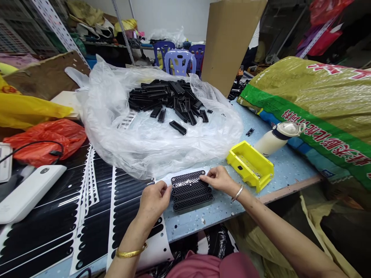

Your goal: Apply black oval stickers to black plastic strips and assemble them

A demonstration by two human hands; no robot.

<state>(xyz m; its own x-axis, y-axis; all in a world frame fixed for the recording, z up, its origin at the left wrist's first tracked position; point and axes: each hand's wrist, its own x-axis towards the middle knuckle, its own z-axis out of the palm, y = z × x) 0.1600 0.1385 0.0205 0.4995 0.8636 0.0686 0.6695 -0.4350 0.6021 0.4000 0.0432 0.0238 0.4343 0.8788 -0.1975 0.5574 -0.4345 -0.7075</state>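
Far left, white device point(31, 193) and black sheets point(52, 235); next, clear plastic point(127, 150) heaped with black parts point(159, 92), crowding the space beyond; left hand point(153, 200), fingers bent, at patterned strips point(193, 198) on the table point(228, 206); right hand point(220, 180), fingertips at their right end; cannot tell whether gripping; then yellow bin point(246, 170), bottle point(269, 143), bulky sack point(313, 100).

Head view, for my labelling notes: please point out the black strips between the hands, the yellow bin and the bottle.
Black strips point(191, 190): head view, patterned face of a middle strip.
Yellow bin point(247, 176): head view, near wall.
Bottle point(269, 143): head view, its white body.
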